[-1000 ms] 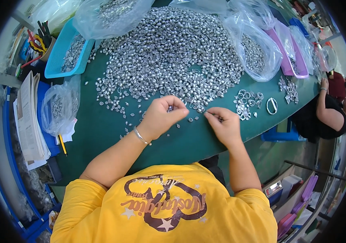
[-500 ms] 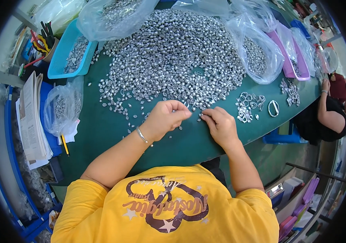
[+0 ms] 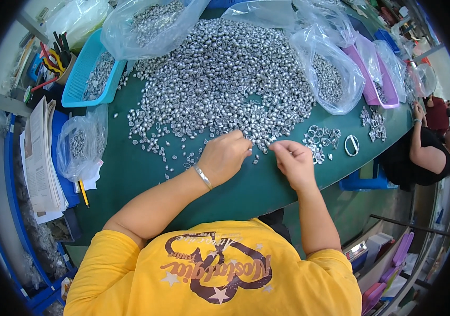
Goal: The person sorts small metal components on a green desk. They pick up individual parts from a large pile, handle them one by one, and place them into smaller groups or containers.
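Note:
A big heap of small silver-grey metal pieces [image 3: 225, 73], rounded and cup-like, covers the green tabletop [image 3: 130, 195] in front of me. My left hand [image 3: 226, 158] is closed at the heap's near edge, fingers curled and thumb side toward the right; a tiny bright bit shows at its fingertips, too small to name. Just right of it, my right hand [image 3: 295, 164] has thumb and forefinger pinched together, and whatever lies between them is hidden. A few loose pieces lie on the table between the two hands.
Flat metal rings and pieces [image 3: 322, 138] lie to the right, beside a white oval ring [image 3: 351, 145]. Clear bags [image 3: 335, 79], a turquoise basket [image 3: 110, 87] and a purple basket [image 3: 388, 95] surround the heap. Newspapers [image 3: 39, 152] stand at left; another person [image 3: 427, 152] sits far right.
My hands have moved apart. The left has turned over, so its back faces up more, and the right has shifted slightly to the right, away from the loose pieces.

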`<state>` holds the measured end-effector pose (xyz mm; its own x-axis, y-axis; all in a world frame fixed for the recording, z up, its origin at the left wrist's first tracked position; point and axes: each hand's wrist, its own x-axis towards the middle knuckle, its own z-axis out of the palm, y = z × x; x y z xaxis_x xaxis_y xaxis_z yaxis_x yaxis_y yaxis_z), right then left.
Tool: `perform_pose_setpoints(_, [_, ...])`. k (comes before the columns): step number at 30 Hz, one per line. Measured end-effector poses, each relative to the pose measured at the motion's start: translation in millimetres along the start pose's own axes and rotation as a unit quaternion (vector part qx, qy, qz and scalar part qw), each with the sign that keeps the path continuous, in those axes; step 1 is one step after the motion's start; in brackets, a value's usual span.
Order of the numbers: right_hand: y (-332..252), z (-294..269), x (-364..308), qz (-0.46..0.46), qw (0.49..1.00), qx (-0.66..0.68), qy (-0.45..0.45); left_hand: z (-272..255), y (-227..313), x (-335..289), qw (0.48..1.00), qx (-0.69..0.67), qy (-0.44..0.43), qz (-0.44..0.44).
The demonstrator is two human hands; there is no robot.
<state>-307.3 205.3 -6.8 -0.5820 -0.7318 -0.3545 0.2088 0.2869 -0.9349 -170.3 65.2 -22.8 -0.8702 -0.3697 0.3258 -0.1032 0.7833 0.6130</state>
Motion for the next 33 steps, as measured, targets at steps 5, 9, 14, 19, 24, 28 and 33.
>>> perform_pose_setpoints(5, [8,18,13,-0.272,0.863,-0.409,0.121,-6,2,-11,1.0,-0.018,-0.01,-0.015])
perform_pose_setpoints(9, [9,16,16,-0.297,0.84,-0.439,0.113,-12,-1,-11,0.997,-0.021,-0.06,-0.04])
perform_pose_setpoints(14, [11,10,12,-0.267,0.894,-0.35,0.089,-19,-4,-10,0.991,-0.064,-0.07,-0.09])
perform_pose_setpoints(19, [10,5,11,-0.27,0.896,-0.34,0.095,-8,0,-12,0.998,-0.011,-0.046,-0.035])
perform_pose_setpoints(24, [9,20,15,-0.286,0.848,-0.429,0.122,-7,0,-13,0.997,-0.053,-0.03,-0.052])
perform_pose_setpoints(28, [10,20,19,-0.29,0.867,-0.386,0.124,-16,3,-14,0.99,-0.094,-0.035,-0.096])
perform_pose_setpoints(33, [0,16,13,-0.182,0.949,-0.249,0.059,-14,-7,-22,0.997,-0.03,-0.045,-0.057])
